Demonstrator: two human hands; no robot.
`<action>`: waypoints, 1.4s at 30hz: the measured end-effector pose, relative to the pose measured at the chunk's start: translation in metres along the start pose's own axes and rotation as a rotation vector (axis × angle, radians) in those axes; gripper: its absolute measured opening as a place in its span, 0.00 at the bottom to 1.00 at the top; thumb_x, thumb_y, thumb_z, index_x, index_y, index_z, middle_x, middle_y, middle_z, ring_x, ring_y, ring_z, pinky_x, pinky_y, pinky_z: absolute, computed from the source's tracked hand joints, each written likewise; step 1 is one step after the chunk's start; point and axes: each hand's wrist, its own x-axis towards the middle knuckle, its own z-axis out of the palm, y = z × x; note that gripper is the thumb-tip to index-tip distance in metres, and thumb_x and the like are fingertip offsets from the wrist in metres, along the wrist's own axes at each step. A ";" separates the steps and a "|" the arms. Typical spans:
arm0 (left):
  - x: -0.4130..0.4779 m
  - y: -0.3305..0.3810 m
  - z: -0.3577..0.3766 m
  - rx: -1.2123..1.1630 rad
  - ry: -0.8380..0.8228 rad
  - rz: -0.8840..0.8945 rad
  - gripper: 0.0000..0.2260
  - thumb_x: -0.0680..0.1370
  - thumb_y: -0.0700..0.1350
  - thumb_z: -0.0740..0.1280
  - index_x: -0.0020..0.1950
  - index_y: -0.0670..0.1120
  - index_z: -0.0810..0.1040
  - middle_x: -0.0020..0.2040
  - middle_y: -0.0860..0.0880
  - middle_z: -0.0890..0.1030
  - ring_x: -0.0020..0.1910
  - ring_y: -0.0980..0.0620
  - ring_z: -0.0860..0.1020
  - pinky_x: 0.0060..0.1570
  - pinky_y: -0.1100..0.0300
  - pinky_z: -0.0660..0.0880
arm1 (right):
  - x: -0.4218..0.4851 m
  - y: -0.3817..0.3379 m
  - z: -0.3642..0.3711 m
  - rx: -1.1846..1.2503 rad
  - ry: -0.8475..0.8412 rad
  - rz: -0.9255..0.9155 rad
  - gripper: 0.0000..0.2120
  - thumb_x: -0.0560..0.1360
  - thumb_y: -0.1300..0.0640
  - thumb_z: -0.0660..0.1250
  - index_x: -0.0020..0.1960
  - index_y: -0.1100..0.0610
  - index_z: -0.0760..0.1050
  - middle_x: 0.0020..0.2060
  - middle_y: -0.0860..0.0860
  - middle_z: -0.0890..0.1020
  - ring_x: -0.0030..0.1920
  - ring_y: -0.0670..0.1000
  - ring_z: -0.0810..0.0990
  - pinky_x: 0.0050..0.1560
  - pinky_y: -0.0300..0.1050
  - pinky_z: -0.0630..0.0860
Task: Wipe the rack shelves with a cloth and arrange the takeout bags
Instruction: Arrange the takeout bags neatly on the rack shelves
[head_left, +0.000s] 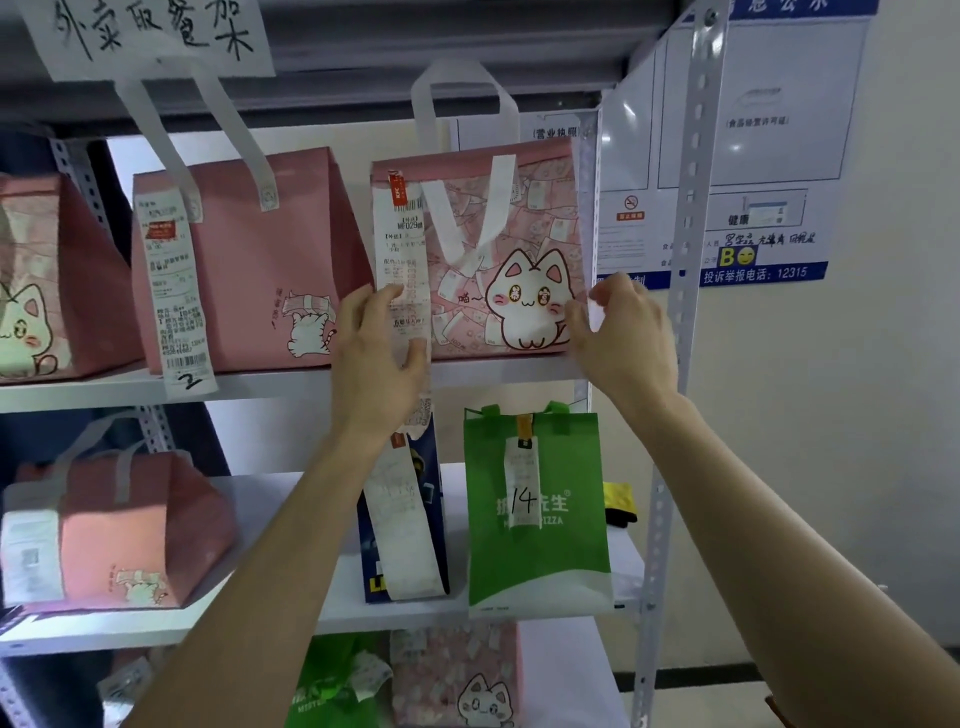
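Observation:
A pink takeout bag with a cartoon cat (478, 249) stands at the right end of the upper rack shelf (270, 382), a long receipt hanging down its front. My left hand (376, 358) grips its lower left edge over the receipt. My right hand (626, 332) holds its lower right corner with curled fingers. Two more pink bags (249, 270) stand to the left on the same shelf. A yellow and black cloth (618, 501) lies at the right end of the middle shelf.
On the middle shelf (311, 613) stand a green pizza bag marked 14 (537, 519), a dark blue bag (410, 525) and a pink bag (119, 530). Lower down are a green bag (332, 691) and a cat bag (462, 686). A perforated rack post (685, 260) and a wall notice board (753, 130) are right.

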 end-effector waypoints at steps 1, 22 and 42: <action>-0.004 0.002 -0.004 0.014 0.011 0.028 0.26 0.82 0.43 0.74 0.79 0.45 0.72 0.77 0.46 0.69 0.74 0.56 0.67 0.72 0.73 0.60 | -0.008 -0.003 -0.003 -0.012 0.025 -0.030 0.17 0.83 0.46 0.66 0.65 0.57 0.77 0.57 0.51 0.81 0.45 0.48 0.75 0.35 0.34 0.64; -0.183 -0.172 -0.046 0.422 -1.032 -0.376 0.19 0.80 0.58 0.75 0.68 0.56 0.79 0.59 0.55 0.82 0.53 0.54 0.81 0.57 0.54 0.79 | -0.235 0.024 0.139 -0.058 -1.242 -0.263 0.15 0.83 0.48 0.69 0.67 0.52 0.78 0.62 0.49 0.83 0.59 0.51 0.81 0.64 0.53 0.80; -0.156 -0.267 -0.001 0.058 -0.721 -0.464 0.05 0.87 0.43 0.64 0.61 0.44 0.77 0.52 0.43 0.85 0.49 0.39 0.84 0.51 0.40 0.84 | -0.274 -0.046 0.246 -0.089 -0.700 0.271 0.19 0.82 0.58 0.67 0.70 0.60 0.67 0.58 0.58 0.81 0.53 0.58 0.82 0.48 0.50 0.79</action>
